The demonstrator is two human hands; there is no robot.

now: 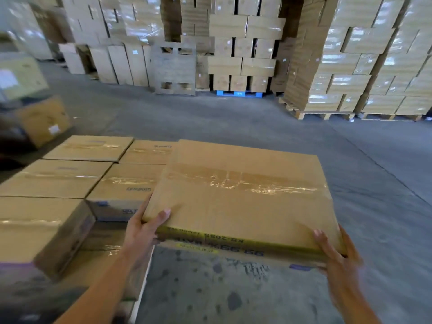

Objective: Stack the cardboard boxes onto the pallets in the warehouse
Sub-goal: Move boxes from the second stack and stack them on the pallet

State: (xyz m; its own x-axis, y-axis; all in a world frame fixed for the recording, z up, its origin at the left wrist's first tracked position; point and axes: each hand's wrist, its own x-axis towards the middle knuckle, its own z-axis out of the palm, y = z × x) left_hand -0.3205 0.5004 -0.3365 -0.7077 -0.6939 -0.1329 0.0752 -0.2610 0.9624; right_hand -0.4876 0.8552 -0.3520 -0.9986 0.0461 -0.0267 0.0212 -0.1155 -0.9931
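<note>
You hold a big flat box [243, 195] in both hands. Your left hand [145, 228] grips the near left corner. Its thumb lies on top and the other fingers curl under the box. Your right hand [336, 253] grips the near right corner, with its fingers bent round the edge. The box is up in the air, over the grey floor [233, 122]. It has clear tape across its top. There is dark print on the side that faces you, and the print is upside down.

Just left of the box is a low stack [58, 178] of boxes like it. They lie flat, side by side, with tape on their tops. The left edge of your box covers part of that stack. You cannot tell if it touches it.

Far across the floor, a wood pallet [174, 69] stands on its edge and leans on more boxes. Right of it, a blue pallet [238, 93] sits under a pile of boxes. At the right, tall stacks [350, 66] wrapped in shiny film stand on low pallets [325, 115].
</note>
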